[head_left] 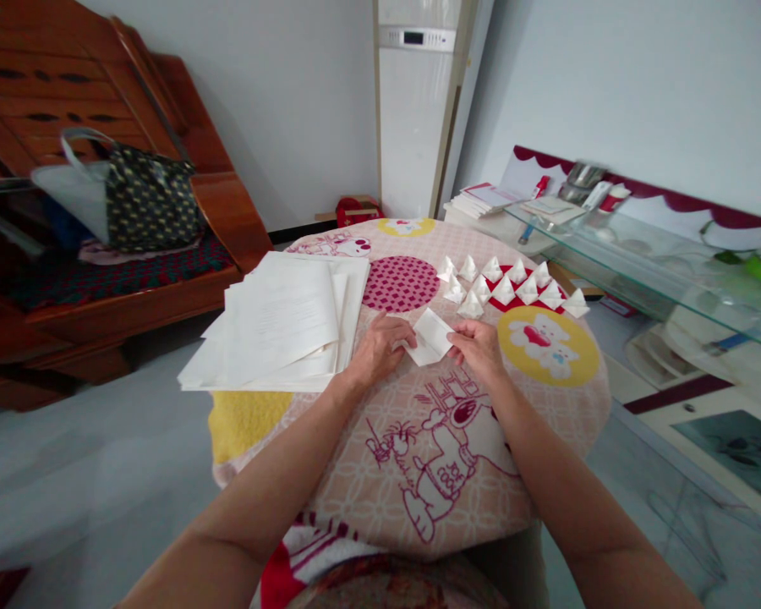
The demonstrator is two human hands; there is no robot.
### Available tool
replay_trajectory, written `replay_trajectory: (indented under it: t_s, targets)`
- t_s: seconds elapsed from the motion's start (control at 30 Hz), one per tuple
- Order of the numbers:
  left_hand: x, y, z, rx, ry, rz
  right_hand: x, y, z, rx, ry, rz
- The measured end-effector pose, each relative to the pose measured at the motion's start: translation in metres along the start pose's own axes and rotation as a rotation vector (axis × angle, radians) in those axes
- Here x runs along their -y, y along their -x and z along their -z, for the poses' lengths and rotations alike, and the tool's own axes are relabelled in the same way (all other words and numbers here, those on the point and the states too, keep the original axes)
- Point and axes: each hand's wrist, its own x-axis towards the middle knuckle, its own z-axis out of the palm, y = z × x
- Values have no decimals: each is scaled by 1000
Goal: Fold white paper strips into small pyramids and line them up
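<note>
Btwn L grip point(381, 346) & R grip point(479, 347) sits folded paper point(432, 335), edges pinched by both.

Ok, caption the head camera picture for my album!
Left hand and right hand hold folded white paper near pointed white paper shapes.

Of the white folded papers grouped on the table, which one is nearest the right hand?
The folded paper directly beyond the right hand, at the group's near left; all the others sit farther from that hand.
</note>
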Motion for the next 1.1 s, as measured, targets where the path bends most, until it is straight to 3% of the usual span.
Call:
replay_trajectory:
  t_s: [0.13, 0.3, 0.4, 0.53, 0.73, 0.97, 1.1]
  targets:
    - [-1, 0, 3, 65, -195, -97, 3, 5, -8, 6, -44, -110]
    - [5, 1, 5, 91, -186, -111, 4, 8, -1, 80, 84, -118]
    - [10, 1, 6, 131, -171, -93, 6, 7, 8, 107, 403, -8]
    - [13, 0, 5, 148, -140, -58, 7, 9, 10, 13, 777, 251]
    - [19, 0, 3, 95, -135, -1, 1, 12, 3, 100, 784, 449]
    - [26, 1, 2, 126, -182, 19, 1, 16, 0, 276, 775, 759]
    - [23, 3, 8, 173, -189, -12, -1, 15, -2, 413, 820, 785]
